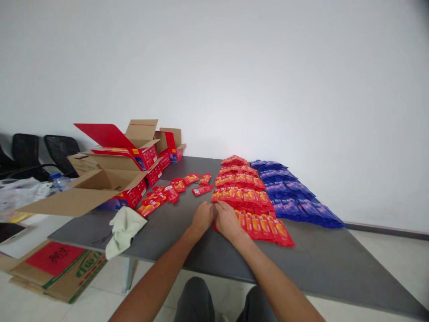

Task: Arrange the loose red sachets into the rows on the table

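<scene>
My left hand (203,216) is closed at the left end of the rows of red packets, its fingertips close to the other hand. What it grips, if anything, is hidden. Beside it, my right hand (228,221) curls over the left end of the front row of red packets (264,227), and red wrapping shows under and beside its fingers. Just behind both hands lies another overlapping row of red packets (234,195). Several loose red packets (152,205) are scattered to the left, with one packet (202,190) lying close behind my left hand.
Rows of blue packets (298,208) stand right of the red ones. Open cardboard boxes (110,180) line the left of the grey table (335,264). A pale cloth (124,228) hangs over its front edge. Flattened cartons (63,273) lie below, with chairs (60,152) behind.
</scene>
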### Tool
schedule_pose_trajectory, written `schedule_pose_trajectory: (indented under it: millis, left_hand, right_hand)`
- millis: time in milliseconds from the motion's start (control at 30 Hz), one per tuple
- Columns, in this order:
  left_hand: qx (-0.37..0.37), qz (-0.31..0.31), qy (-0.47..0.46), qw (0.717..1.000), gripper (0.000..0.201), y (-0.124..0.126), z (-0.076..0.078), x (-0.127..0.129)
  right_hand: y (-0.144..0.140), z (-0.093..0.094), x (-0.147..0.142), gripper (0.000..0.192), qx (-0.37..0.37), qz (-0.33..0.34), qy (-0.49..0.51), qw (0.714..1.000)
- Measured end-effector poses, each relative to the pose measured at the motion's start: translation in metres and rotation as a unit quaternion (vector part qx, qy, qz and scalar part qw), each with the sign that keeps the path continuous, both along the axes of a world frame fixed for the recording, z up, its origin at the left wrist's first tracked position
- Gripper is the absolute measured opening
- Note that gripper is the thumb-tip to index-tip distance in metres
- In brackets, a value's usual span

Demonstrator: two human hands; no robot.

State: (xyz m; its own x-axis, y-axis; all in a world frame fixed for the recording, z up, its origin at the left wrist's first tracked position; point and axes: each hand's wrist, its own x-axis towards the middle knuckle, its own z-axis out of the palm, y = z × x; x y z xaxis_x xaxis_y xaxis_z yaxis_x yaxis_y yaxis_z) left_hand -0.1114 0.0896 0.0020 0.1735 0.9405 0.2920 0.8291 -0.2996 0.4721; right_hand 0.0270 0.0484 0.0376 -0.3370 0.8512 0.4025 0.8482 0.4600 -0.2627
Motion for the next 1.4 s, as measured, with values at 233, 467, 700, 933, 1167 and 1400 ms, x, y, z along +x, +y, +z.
schedule_pose_trajectory:
  millis: [233,467,700,933,1167,1400]
  left_hand:
    - [0.045,0.065,-0.002,0.997,0.031,0.049,-0.001,-0.042]
    - [0.026,0.086,-0.007,0.996,0.043,0.084,-0.016,-0.058]
    - [0.021,0.127,0.052,0.99,0.025,0.072,-0.014,-0.061]
    - [-0.003,0.169,-0.009,0.986,0.028,0.047,-0.004,-0.076]
    - [-0.091,0.226,-0.364,0.899,0.024,0.011,0.001,-0.079]
    - [-0.157,0.049,-0.59,0.791,0.008,-0.031,0.009,-0.041]
  right_hand:
    - [0.046,-0.006,-0.055,0.039,-0.013,-0.024,0.012,1.0]
    - [0.058,-0.017,-0.071,0.044,-0.005,-0.004,0.034,0.999]
    - [0.061,-0.022,-0.074,0.043,-0.011,-0.012,0.025,1.0]
    - [0.05,-0.019,-0.069,0.041,0.002,-0.01,0.068,0.998]
    - [0.032,-0.011,-0.065,0.031,-0.01,-0.035,0.155,0.987]
    - [0.02,-0.003,-0.049,0.027,-0.064,-0.078,0.319,0.942]
